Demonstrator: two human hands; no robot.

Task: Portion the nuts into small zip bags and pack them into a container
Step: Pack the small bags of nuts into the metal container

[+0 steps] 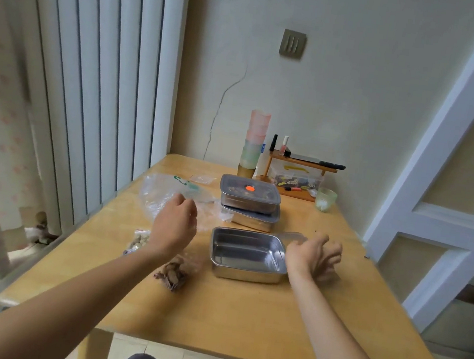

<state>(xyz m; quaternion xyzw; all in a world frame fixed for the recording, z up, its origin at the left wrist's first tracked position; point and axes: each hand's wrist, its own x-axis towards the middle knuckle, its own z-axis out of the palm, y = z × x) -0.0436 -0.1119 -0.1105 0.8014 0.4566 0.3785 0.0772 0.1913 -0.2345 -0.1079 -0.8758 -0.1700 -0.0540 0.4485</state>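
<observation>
An empty steel container [246, 253] stands open in the middle of the wooden table [243, 314]. Its clear lid [293, 235] lies behind its right corner. My right hand [317, 256] hovers just right of the container, fingers loosely curled, holding nothing. My left hand [174, 228] hangs left of the container above a large clear plastic bag [165, 194], fingers bent, empty as far as I can see. A small zip bag of pale nuts [138, 241] lies left of my left wrist. A bag of brown nuts [173, 276] lies under my left forearm.
Two lidded steel containers [249, 203] are stacked behind the open one; the top lid has an orange dot. A small empty zip bag [201, 178] lies further back. Stacked plastic cups [255, 142], a wooden shelf [299, 172] and a green glass [326, 199] stand against the wall.
</observation>
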